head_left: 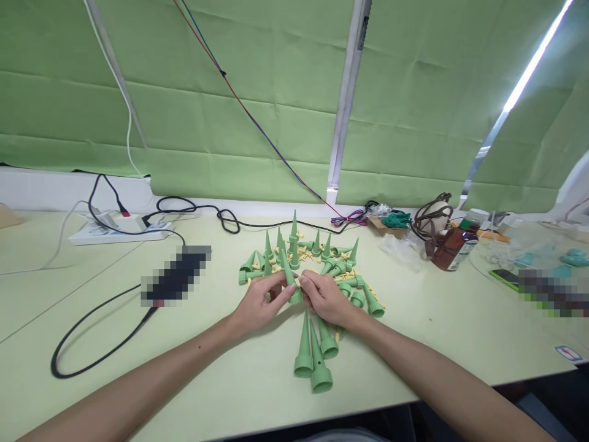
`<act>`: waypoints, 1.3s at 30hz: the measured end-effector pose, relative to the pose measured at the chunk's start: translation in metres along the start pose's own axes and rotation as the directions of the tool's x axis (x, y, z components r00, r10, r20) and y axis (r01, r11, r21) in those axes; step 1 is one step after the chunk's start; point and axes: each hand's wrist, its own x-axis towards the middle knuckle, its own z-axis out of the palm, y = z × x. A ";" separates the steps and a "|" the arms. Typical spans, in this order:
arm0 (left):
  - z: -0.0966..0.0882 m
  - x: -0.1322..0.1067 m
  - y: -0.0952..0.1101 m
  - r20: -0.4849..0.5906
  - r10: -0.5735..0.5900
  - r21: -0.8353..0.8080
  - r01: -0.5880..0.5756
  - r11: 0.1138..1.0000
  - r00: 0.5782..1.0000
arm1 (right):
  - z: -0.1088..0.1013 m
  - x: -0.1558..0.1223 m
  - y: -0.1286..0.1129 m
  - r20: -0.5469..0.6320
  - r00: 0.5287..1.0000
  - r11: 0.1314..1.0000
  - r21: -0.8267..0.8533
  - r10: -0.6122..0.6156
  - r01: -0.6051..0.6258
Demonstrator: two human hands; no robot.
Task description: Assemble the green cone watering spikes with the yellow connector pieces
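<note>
Green cone (289,270) is held up in front of us over the pale counter (207,380), its tip upward and leaning a little to the left. Our left grip (262,304) is wrapped around its wide lower end. Our right grip (324,298) is pinched at the cone's side, on a small yellow piece (298,281) — mostly covered, so we cannot tell whether it goes in. Nearer us, three more cones (304,356) lie side by side, open ends our way. Beyond, a cluster of cones (294,252), some upright and some on their sides, is mixed with loose yellow pieces (315,255). Behind them runs a black cable (276,224) — and well apart to the right is a brown bottle (453,248).
</note>
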 end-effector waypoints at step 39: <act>0.004 -0.007 -0.003 0.017 0.312 0.211 -0.308 0.928 0.950 | 0.001 0.001 0.002 -0.056 0.998 0.998 -0.052 -0.032 0.029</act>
